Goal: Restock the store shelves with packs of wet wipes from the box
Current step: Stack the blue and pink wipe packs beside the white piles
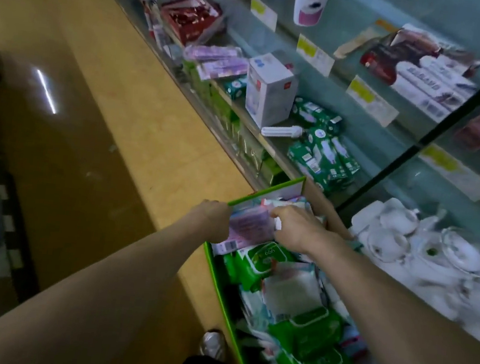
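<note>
Holding a pink pack of wet wipes (250,225) with both hands, right over the far end of the green box (216,275). The left hand (213,219) grips its left edge and the right hand (296,230) has fingers curled round the right edge. The box sits tight against the glass shelves (369,136) and is stuffed with green packs (265,259). Similar pink packs (216,59) lie on a shelf further along, beside a white carton (268,89).

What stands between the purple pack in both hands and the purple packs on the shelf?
Between the held purple pack and the shelved purple packs stands a white carton, beside the latter; the aisle side looks open.
</note>
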`<state>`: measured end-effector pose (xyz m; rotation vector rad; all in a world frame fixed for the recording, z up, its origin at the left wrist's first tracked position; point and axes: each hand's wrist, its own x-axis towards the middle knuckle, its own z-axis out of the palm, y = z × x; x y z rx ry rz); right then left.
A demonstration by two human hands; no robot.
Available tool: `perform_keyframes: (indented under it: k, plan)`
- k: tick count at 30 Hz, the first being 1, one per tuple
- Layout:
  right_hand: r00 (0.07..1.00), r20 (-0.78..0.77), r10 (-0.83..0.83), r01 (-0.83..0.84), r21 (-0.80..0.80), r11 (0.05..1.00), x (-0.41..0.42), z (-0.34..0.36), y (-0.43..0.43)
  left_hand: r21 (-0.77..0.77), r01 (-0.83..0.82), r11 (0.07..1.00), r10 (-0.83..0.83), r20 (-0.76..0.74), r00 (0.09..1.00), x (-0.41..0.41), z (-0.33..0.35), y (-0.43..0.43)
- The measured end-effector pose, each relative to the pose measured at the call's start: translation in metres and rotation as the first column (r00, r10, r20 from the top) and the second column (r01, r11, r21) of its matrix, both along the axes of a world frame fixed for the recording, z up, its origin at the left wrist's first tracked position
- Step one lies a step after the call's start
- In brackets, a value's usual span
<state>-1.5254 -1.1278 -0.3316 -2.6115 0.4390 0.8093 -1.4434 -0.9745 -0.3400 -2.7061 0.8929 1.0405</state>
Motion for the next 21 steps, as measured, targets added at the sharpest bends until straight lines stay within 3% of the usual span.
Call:
perform_keyframes:
  k: [6,13,17,21]
  plan:
    - [1.000,0.006,0.029,-0.029,-0.014,0.999,0.019,-0.042,0.009,0.059,0.026,0.998,-0.022,-0.061,0.998,0.007,-0.040,-0.001]
    - [0.994,0.016,0.110,-0.109,-0.046,0.993,0.030,-0.060,0.019,0.053,0.112,0.992,-0.116,0.097,0.988,0.003,-0.063,-0.002]
    - [0.993,-0.013,0.116,-0.117,-0.091,0.989,0.030,-0.065,0.025,-0.063,0.008,0.998,-0.008,0.001,1.000,0.002,-0.066,-0.001]
    - [0.995,-0.020,0.102,-0.103,-0.093,0.990,0.034,-0.060,0.024,-0.040,-0.019,0.999,0.020,0.019,1.000,0.002,-0.069,-0.007]
